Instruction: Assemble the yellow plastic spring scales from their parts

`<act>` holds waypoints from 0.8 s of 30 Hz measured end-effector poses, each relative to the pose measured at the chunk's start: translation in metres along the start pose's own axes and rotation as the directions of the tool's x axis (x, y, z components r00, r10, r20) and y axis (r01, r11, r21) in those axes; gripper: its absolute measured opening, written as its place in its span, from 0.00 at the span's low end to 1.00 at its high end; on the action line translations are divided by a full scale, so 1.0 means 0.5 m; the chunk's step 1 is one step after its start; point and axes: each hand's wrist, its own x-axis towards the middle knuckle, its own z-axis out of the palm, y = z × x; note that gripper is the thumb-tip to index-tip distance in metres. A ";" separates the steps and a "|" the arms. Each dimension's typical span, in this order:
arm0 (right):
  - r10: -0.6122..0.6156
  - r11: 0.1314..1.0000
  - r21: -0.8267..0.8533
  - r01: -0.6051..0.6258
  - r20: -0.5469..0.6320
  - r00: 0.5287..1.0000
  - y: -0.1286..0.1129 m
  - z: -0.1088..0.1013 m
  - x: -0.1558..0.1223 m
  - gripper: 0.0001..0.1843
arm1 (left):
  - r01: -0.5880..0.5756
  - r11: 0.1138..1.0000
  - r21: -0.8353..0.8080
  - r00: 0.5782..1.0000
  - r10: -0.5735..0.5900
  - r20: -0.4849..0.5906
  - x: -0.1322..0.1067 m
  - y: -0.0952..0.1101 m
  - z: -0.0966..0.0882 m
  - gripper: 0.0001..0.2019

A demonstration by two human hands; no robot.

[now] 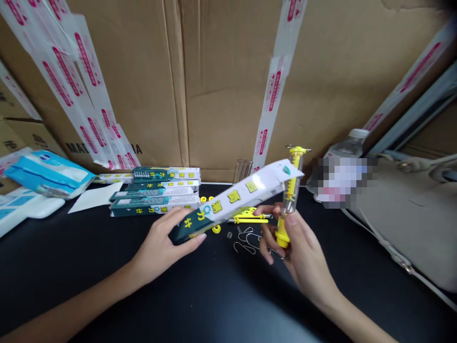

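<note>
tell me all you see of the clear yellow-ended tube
The slim clear tube with yellow ends looks plastic. A thin metal piece crosses its yellow top; a marked yellow part shows inside. The right-hand grip holds it nearly upright over the black table; whether the white-and-green cardboard box touches it is unclear.

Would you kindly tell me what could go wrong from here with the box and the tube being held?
The box in the left hand overlaps the yellow-and-clear tube in this view, so its end might bump it. The right hand grips only the tube's lower part, so it could tip. Loose metal hooks and a small yellow ring lie on the table and might get knocked aside.
</note>
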 end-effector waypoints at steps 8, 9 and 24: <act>-0.093 0.875 -0.481 0.050 -0.067 0.993 -0.033 -0.051 0.024 0.18 | 0.309 0.883 -0.353 0.951 -0.282 0.126 0.026 -0.025 -0.053 0.33; -0.131 0.860 -0.506 0.075 -0.076 0.989 -0.040 -0.057 0.027 0.19 | 0.347 0.859 -0.376 0.937 -0.304 0.169 0.029 -0.028 -0.057 0.33; -0.229 0.944 -0.296 0.146 -0.269 0.935 -0.097 -0.118 0.058 0.13 | 0.364 0.925 -0.112 0.930 -0.353 0.106 0.041 -0.130 -0.117 0.27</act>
